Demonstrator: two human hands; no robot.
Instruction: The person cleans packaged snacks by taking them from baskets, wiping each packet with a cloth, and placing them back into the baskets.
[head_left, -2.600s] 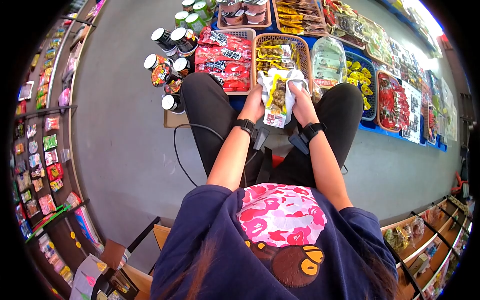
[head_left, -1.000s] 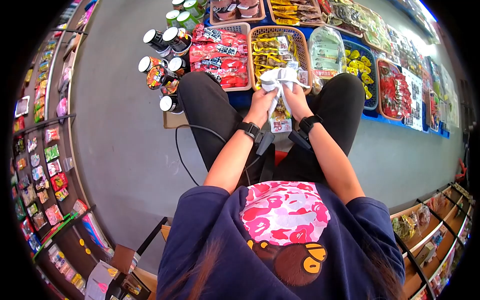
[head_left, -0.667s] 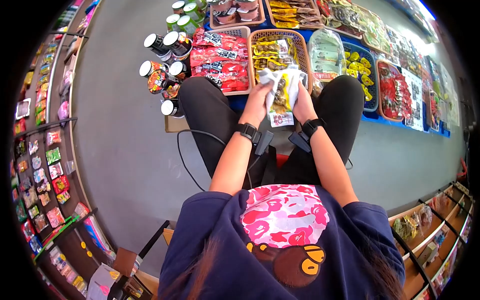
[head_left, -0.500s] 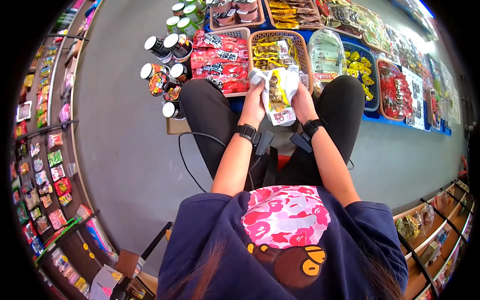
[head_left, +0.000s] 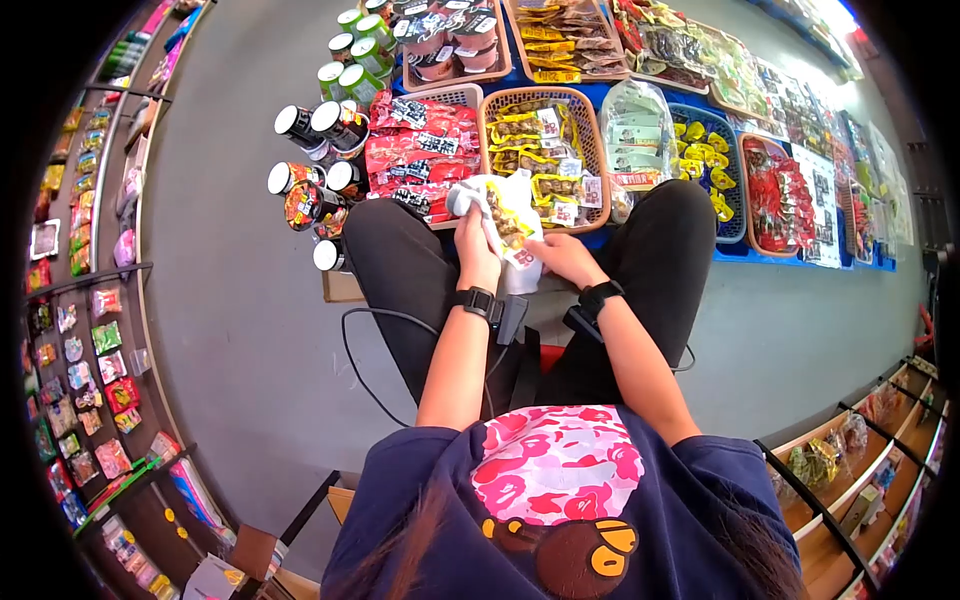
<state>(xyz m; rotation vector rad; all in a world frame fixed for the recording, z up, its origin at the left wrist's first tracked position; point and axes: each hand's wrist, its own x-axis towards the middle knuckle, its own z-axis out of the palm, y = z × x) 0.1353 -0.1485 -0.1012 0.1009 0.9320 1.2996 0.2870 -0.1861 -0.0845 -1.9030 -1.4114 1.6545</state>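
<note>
Over my knees, my left hand [head_left: 478, 252] holds a white cloth [head_left: 526, 277] with a yellow-edged clear snack packet [head_left: 509, 215] lying on it. The fingers of my left hand are mostly hidden behind the cloth. My right hand [head_left: 566, 258] pinches the lower right edge of the packet, at its white label. Just beyond the hands is a tan basket [head_left: 601, 160] of similar yellow packets. Left of it stands a basket of red packets [head_left: 423, 147], its near edge close to the cloth.
Black-lidded cups [head_left: 340, 124] and green cans [head_left: 360, 82] stand at the left of the baskets. To the right are a clear bag [head_left: 637, 130], a blue basket [head_left: 741, 205] and a basket of red packets [head_left: 781, 195]. Shelves line both sides; a black cable [head_left: 346, 345] loops beside my left knee.
Both hands have moved left and a little down with the cloth and packet. My right hand has shifted to the packet's lower edge, and the packet now tilts. The view has shifted too.
</note>
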